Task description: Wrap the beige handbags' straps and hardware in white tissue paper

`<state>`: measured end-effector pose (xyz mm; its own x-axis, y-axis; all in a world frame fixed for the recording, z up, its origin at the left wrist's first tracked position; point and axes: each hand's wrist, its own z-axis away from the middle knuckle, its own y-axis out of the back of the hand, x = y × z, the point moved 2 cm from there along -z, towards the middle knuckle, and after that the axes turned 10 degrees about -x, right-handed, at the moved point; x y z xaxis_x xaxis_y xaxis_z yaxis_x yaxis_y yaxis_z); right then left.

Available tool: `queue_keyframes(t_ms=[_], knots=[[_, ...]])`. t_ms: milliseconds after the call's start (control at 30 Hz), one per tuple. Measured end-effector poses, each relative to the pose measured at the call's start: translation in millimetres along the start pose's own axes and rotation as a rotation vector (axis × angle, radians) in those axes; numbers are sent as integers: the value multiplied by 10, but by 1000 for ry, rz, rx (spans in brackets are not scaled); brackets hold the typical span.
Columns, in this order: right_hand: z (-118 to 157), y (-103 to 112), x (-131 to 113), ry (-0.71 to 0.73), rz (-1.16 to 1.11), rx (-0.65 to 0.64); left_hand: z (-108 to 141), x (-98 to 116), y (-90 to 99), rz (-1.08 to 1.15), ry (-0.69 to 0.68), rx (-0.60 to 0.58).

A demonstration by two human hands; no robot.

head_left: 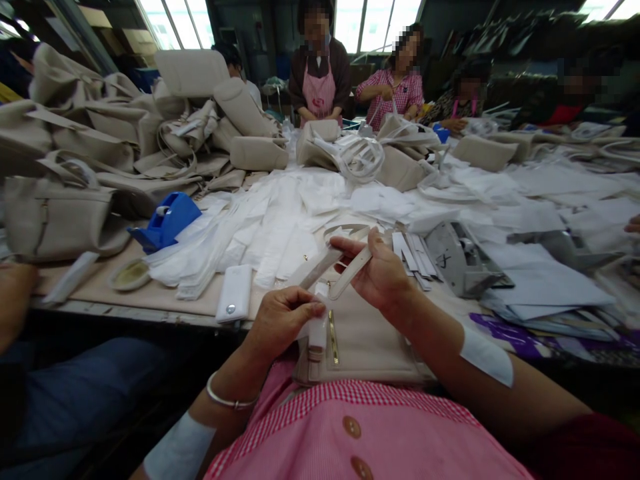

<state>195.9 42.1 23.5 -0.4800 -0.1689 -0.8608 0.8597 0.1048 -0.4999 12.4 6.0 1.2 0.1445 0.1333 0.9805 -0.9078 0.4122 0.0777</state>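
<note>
A beige handbag (375, 343) with a gold zipper (333, 338) lies against my apron at the table's front edge. My left hand (277, 323) is closed in a pinch on white wrapping (317, 333) that covers part of a strap at the bag's left side. My right hand (383, 277) is turned palm up above the bag. Its thumb and fingers hold a beige strap (351, 272), whose loop rises beyond the fingers. Whether the wrapped part and this strap are one piece, I cannot tell.
Blue tape dispenser (167, 221) and tape roll (129, 274) stand left; a grey dispenser (463, 260) stands right. White wrapping sheets (285, 213) cover the table's middle. Beige bags (95, 140) are heaped at the back left. A white phone-like object (234, 293) lies near the edge. People (320, 80) stand opposite.
</note>
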Motion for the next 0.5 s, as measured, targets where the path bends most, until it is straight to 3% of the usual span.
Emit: queue_keyframes(t_ms=[167,500], knots=[[-16,-1,26,44,9,5,9,21,-7,-22,27,-13],[22,28,48,97,-13,1,-17,-33,12,142,53,-38]])
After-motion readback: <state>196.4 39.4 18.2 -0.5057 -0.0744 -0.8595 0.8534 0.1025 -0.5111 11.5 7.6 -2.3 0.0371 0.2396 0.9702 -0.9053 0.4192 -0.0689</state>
